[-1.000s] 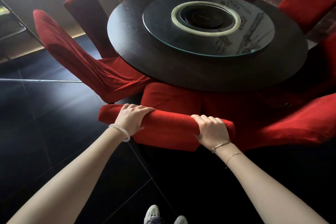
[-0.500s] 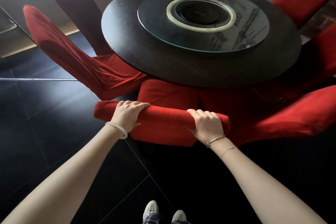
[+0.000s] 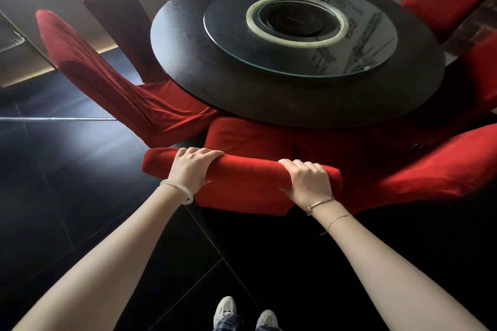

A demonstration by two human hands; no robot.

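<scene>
**Chair [image 3: 247, 173] held by its back at the table edge**

Chair directly ahead of you, seat partly under the round table [image 3: 242, 94], top edge of the back running left to right. Your left hand [image 3: 192, 166] and right hand [image 3: 308, 183] each curl over that edge, equally near. The chair on the left [image 3: 107, 83] and the chair on the right [image 3: 435, 169] flank it closely, so any push inward should run straight between them.
</scene>
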